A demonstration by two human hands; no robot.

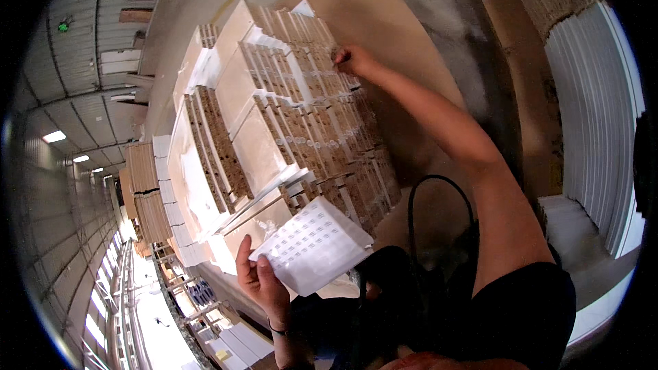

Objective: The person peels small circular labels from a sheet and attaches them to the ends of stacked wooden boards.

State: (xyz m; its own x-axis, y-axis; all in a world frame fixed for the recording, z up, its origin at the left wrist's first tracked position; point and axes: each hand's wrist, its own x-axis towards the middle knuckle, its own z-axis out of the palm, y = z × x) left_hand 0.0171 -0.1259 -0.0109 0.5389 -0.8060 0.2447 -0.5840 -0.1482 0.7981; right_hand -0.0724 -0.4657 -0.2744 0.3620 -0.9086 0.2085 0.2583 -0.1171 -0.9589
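A white sheet of printed labels is in my left hand, thumb on its near left corner. The sheet lies slanted in front of my body. My right arm reaches far forward, and my right hand is at the edges of the stacked boards. Its fingers are curled together, and anything between them is too small to make out. The boards show brown chipboard edges and pale faces, with several small white labels or strips along the edges.
More boards are stacked on the left side of the pile. Brown sheeting covers the floor beyond. At the right stand white panels beside brown cardboard. A black loop rises near my right arm.
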